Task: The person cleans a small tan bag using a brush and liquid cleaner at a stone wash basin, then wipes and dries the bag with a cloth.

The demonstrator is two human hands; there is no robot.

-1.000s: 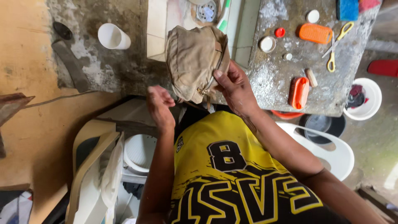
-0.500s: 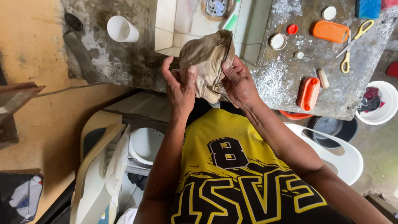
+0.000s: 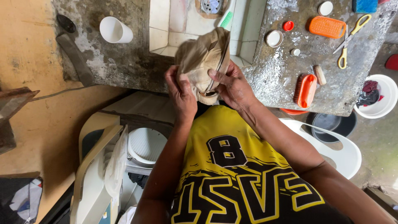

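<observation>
A crumpled tan cloth cap [image 3: 202, 62] of soft, creased fabric sits at upper centre of the frame, over the edge of a rough, mottled concrete counter [image 3: 124, 62]. Both the left hand [image 3: 181, 93] and right hand [image 3: 232, 85] clasp it, fingers curled into the cloth (thumbs pressing on top). A white plastic cup [image 3: 115, 30] stands at upper left; yellow-handled scissors [image 3: 350, 38] lie at upper right.
</observation>
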